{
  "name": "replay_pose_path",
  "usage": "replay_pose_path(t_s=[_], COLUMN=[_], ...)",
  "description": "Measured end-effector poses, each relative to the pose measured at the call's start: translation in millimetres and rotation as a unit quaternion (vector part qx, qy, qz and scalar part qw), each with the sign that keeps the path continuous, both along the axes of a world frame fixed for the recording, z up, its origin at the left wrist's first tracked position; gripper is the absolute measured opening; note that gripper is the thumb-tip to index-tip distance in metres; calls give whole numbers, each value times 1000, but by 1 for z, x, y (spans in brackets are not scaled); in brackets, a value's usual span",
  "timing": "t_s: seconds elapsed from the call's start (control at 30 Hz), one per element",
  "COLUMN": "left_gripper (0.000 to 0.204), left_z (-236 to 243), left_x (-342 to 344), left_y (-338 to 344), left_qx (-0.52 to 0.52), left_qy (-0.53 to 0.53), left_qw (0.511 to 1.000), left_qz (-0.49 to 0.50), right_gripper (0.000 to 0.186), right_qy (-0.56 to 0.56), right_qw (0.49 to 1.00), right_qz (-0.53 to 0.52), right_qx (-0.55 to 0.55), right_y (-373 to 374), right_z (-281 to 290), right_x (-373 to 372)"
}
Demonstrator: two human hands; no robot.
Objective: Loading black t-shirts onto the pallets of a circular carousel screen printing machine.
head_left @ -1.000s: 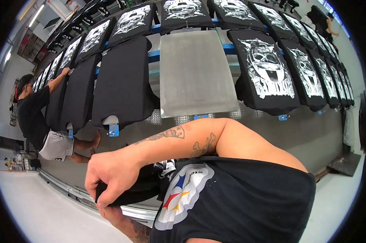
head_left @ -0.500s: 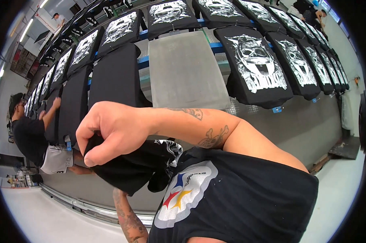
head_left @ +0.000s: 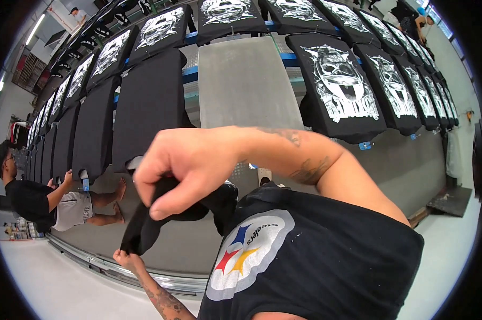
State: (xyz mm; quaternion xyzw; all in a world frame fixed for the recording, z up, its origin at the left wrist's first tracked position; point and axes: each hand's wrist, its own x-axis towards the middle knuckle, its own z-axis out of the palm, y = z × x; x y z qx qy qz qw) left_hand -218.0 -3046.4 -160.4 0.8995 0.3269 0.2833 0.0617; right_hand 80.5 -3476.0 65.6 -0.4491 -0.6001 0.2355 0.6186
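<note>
A black T-shirt [head_left: 144, 230], bunched and folded, hangs between my two hands in front of my body. My right hand [head_left: 190, 162] pinches its upper part, thumb pressed against the curled fingers. Lower left, my left hand [head_left: 128, 259] grips an edge of the cloth, drawing it away from the right hand. Part of the garment trails behind the right wrist, where the arm hides some of it. Beyond my right forearm lies a bare grey platen [head_left: 246, 80].
A plain black shirt [head_left: 151, 96] covers the platen to the left. On the right is a black shirt with a white print [head_left: 339, 85]. Several more covered platens line both rows. At left, a co-worker [head_left: 30, 197] stands at a platen; other people are far off.
My left hand has come out from behind the shirt, down and left, stretching the cloth. My right hand has shifted right. The co-worker's hands have lowered to the platen's near end.
</note>
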Motion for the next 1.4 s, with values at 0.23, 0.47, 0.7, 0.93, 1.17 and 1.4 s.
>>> replay_pose_path(t_s=[0.23, 0.47, 0.7, 0.93, 1.17, 1.4], left_gripper=[18, 29, 45, 103, 78, 54], left_z=[-7, -18, -35, -62, -75, 12], left_x=[-31, 33, 136, 201, 299, 541], left_y=[-1, -39, -157, -273, -282, -259], left_qx=[-528, -615, -271, -178, 3, -1], left_qy=[-262, -340, 141, 563, 780, 697], left_qw=[806, 710, 942, 799, 598, 665], left_qz=[58, 38, -137, -114, -184, -269], right_gripper=[20, 18, 31, 27, 30, 30], right_qy=[-404, -318, -237, -168, -101, 15], right_qw=[813, 784, 754, 721, 804, 896], right_qz=[-18, -174, -184, -195, -111, -144], right_qx=[-418, -504, -584, -644, -575, -420], right_y=[-66, -147, -230, -308, -338, -376], right_z=[-84, -179, -213, -254, -284, -296], right_x=[-25, -48, -28, -1, 94, 294])
